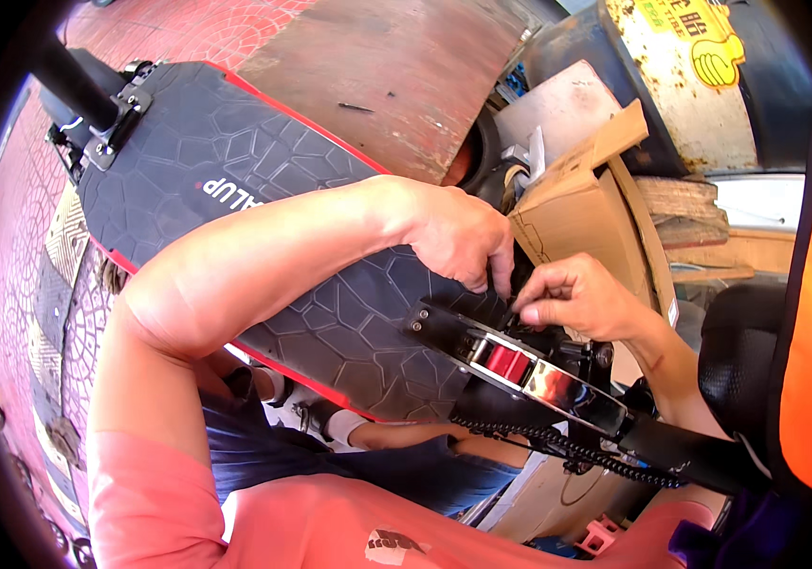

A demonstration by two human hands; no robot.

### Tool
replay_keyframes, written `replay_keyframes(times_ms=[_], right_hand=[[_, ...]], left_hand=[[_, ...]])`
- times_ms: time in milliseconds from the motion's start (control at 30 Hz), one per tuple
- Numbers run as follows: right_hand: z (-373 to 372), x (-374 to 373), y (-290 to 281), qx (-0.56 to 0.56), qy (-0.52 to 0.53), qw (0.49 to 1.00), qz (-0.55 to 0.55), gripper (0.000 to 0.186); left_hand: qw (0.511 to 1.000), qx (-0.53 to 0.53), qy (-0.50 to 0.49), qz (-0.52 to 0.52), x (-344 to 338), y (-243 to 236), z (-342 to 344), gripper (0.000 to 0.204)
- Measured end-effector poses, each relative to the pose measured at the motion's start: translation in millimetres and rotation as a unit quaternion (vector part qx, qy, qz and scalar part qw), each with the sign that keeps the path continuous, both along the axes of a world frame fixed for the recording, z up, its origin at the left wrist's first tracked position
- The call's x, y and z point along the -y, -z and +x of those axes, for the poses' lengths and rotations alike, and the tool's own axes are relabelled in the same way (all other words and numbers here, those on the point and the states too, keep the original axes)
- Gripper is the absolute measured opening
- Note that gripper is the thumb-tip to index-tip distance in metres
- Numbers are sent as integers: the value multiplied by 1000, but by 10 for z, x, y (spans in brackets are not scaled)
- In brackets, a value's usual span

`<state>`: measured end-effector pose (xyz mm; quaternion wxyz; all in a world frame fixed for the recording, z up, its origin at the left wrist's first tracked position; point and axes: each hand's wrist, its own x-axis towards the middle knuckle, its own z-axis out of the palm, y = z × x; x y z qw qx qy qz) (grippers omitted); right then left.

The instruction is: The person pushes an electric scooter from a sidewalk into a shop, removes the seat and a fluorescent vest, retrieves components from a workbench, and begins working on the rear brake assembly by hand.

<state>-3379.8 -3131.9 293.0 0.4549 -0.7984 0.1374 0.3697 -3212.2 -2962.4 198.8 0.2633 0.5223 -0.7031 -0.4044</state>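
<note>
A large electric scooter lies before me, its black deck (339, 322) patterned with cracked-stone shapes and edged in red. My left hand (463, 237) reaches across the deck from the left, fingers closed and pointing down at its far right edge. Opposite it, my right hand (578, 299) pinches with thumb and forefinger at the same dark spot. Whatever the fingertips hold there is too small and dark to make out. Just nearer to me is the folding joint (505, 363), a shiny metal bracket with a red piece inside. A black coiled cable (557, 438) runs beneath it.
Beyond the hands stands an opened cardboard box (581, 213), with a tyre (482, 152) beside it. A rusty drum (681, 85) is at the far right. A worn reddish board (377, 76) lies behind the deck. The black steering post (74, 85) rises at far left.
</note>
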Motion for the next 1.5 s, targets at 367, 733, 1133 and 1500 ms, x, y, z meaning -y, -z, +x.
replay_keyframes(times_ms=[367,733,1133,1500], right_hand=[[-20,407,223,-113,60,964,233,36],[70,273,264,-101,39,981,164,25],[8,391,377,-123,110,953,255,27],[58,290,349,-99,96,972,192,27]], left_hand=[[1000,-18,11,-6,46,31,-29,37],[1000,-23,-7,17,36,1,-21,35],[999,-32,-2,27,46,-48,-10,35],[999,-33,-11,19,21,-35,-10,34]])
